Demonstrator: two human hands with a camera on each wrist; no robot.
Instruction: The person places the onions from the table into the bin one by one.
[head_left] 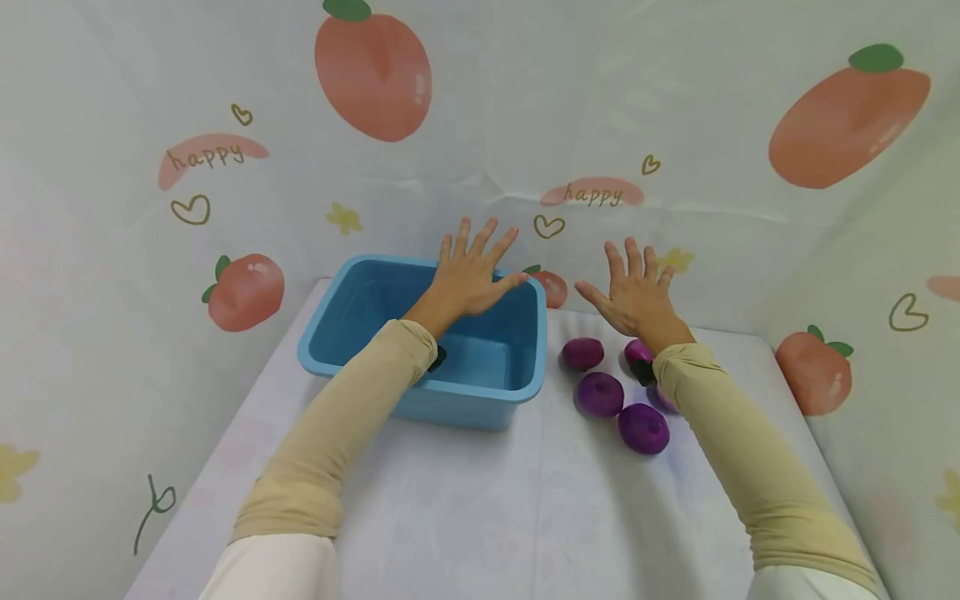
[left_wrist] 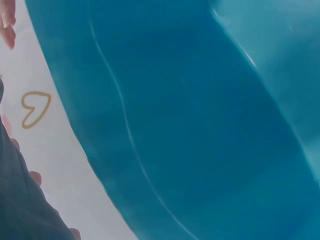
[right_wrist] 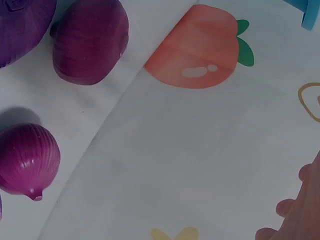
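Judging by their dry, glossy skins, the purple onions (head_left: 600, 395) should feel firm and fairly dense, hard to crush but a little slick, with papery layers that might slip or flake under a light pinch. Each is best cupped round its widest girth rather than plucked by a small tip like the one seen in the right wrist view. At least five lie loosely grouped on the table (head_left: 480, 500), between 3 and 4 o'clock from the blue tub (head_left: 465, 412). That tub looks like thin plastic, probably light and slightly springy; its rim offers a hold at 3 and 9 o'clock.

Fingers straight and spread, the left hand (head_left: 471, 279) is over the tub, towards 1 o'clock from its middle, thumb pointing to 2. The right hand (head_left: 637, 296) is at about 12 o'clock from the onions, fingers aimed near 11 and thumb near 10. The hands are well apart, and neither grips anything. Both arms reach forward in tan sleeves (head_left: 337, 417).
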